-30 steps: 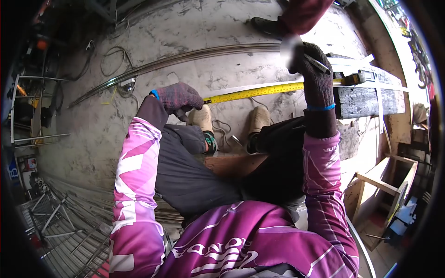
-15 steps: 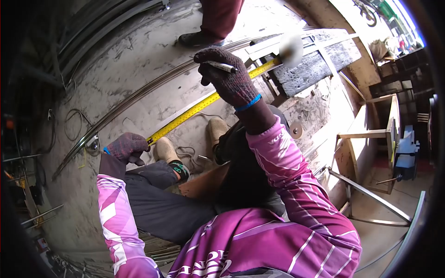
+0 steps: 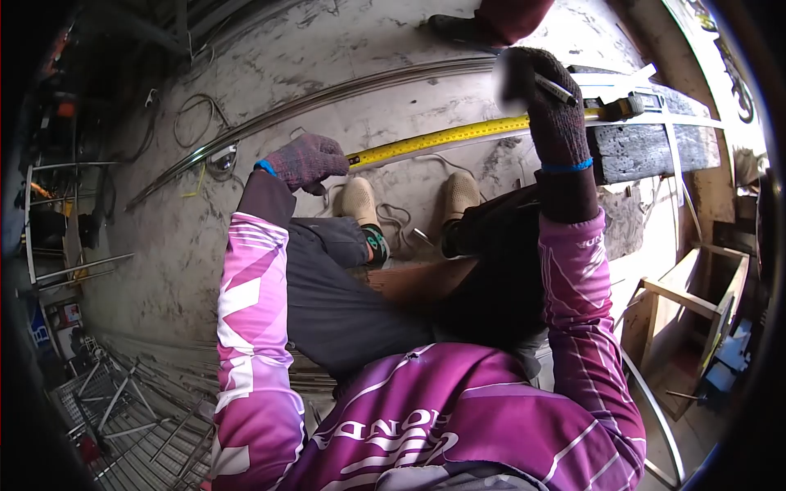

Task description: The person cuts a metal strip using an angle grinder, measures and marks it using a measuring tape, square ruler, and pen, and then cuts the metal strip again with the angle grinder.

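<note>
A yellow tape measure (image 3: 442, 141) is stretched out, along a thin pale metal strip (image 3: 434, 150). At its left end, my left hand (image 3: 307, 162), in a dark knit glove, has its fingers closed on the blade's tip and perhaps on the strip, which I cannot make out. My right hand (image 3: 558, 123), also gloved, holds a marker pen (image 3: 557, 88) over the blade's right part. The tape measure's case (image 3: 622, 109) rests to the right on a worn, dark wooden block (image 3: 634, 151). My right fingertips are partly hidden by a blurred patch.
Long metal rods (image 3: 327, 96) lie on the floor beyond the tape. Another person's shoe (image 3: 463, 31) stands past them. My shoes (image 3: 359, 200) are below the tape. At right is a wooden frame (image 3: 679, 299); at lower left, metal racks (image 3: 123, 409). A cord (image 3: 196, 114) lies on the floor.
The view has turned, so the tape lies more level and both hands appear farther right and the left one higher. My hands still hold the tape's end and the pen.
</note>
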Motion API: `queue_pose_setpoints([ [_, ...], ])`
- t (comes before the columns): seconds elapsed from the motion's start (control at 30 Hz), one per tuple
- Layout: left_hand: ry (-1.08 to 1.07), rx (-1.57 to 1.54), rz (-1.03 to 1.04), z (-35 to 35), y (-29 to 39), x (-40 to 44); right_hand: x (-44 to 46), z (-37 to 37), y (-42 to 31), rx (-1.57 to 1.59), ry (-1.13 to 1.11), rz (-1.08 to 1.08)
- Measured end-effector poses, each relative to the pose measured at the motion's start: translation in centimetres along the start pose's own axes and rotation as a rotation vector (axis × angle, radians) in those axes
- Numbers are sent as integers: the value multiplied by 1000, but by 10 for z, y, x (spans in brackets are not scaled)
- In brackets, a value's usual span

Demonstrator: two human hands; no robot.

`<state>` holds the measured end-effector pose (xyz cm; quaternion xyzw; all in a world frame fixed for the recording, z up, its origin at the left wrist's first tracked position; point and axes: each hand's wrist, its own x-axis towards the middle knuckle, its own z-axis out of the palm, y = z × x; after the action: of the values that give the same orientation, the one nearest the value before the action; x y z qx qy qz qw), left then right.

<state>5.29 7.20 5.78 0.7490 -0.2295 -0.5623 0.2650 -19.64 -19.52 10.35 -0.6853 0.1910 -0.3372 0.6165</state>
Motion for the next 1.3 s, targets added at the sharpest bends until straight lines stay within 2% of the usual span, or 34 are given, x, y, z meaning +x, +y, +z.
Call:
queue_pose_setpoints([
  [0.27, 29, 95, 6, 1, 8, -2, -1, 4, 2, -49, -46, -3],
  [0.33, 107, 154, -48, 5, 3, 6, -2, 6, 1, -40, -45, -1],
  [0.57, 103, 225, -33, 6, 4, 5, -2, 4, 3, -42, -52, -10],
  [0.63, 111, 235, -27, 6, 2, 6, -2, 0, 6, 34, -61, -2],
  [0.77, 121, 372, 96, 6, -1, 8, 4, -24, -7, -50, 71, -109],
  [0.87, 120, 352, 174, 7, 1, 7, 9, -74, -24, 137, 322, -133],
  [0.93, 78, 313, 70, 8, 4, 5, 11, -111, -18, 94, 428, -280],
  [1.0, 67, 351, 115, 8, 4, 6, 19, -161, 0, -411, 375, -400],
  [1.07, 61, 395, 151, 8, 4, 3, 20, -193, 4, -947, 367, -389],
  [1.13, 63, 401, 161, 8, 7, 1, 20, -215, 11, -1181, 331, -271],
  [1.2, 47, 441, 159, 7, 8, 1, 21, -224, 24, -1231, 347, -176],
  [1.27, 56, 429, 147, 8, 8, 0, 21, -229, 39, -821, 343, 89],
  [1.3, 55, 434, 153, 8, 6, 0, 19, -230, 46, -897, 343, 31],
])
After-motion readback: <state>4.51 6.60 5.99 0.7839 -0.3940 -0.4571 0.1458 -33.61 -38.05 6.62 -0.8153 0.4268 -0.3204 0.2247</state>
